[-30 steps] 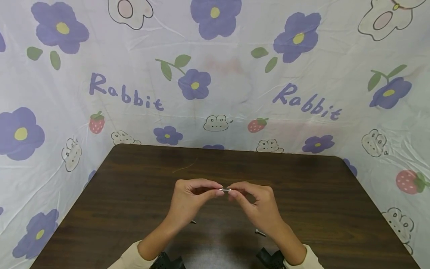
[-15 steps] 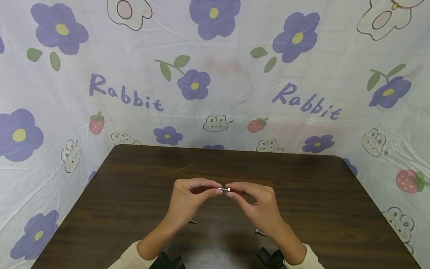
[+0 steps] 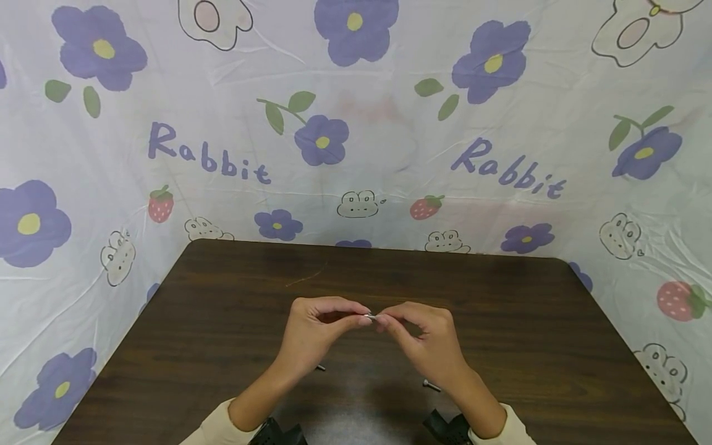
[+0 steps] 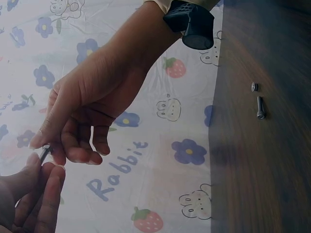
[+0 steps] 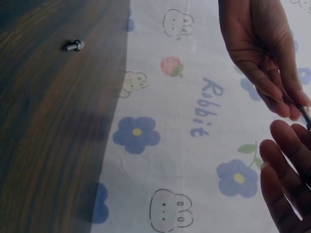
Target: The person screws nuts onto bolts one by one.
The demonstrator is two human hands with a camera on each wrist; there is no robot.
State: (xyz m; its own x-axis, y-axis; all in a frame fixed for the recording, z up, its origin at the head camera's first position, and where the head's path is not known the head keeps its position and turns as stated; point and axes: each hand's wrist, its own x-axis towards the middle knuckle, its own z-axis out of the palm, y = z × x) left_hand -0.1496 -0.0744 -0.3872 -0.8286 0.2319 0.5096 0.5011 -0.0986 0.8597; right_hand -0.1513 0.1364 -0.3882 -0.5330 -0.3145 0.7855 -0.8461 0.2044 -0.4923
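Nearest, below the hands, cream fabric sleeves (image 3: 503,428) end short of the wrists, probably to stay out of the way of the fingers. A boxy black wrist device (image 3: 447,426) sits on the underside of the right wrist, with its twin, a second black wrist device (image 3: 278,432), on the left, both presumably mounted there to face the fingertips.

Just below the right hand's wrist lies a loose silver metal bolt (image 3: 431,385) on its side; the left wrist view shows a small round silver metal nut (image 4: 254,87) beside it, apart from it. Below the left hand's wrist lies another silver metal bolt with a wider ring at one end (image 5: 74,46); whether that ring is its head or a separate piece I cannot tell. These spots look chosen for easy reach.

Further out, the left hand (image 3: 314,327) and right hand (image 3: 428,334) are raised over the worktop, fingertips almost meeting. Between them is a slim silver metal rod-like piece (image 3: 371,316), with thumb and forefinger of each hand closed on opposite ends. Such a small piece leaves room only for fingertips, and the two-ended hold likely keeps it steady. The fingertips hide whether a nut sits on it.

Beyond the hands, a thin tan strand or scratch (image 3: 306,275) marks the dark brown wood-grain worktop (image 3: 489,290). Farthest, a white cloth printed with purple flowers, strawberries and rabbits (image 3: 389,142) hangs around it, perhaps as a screen.
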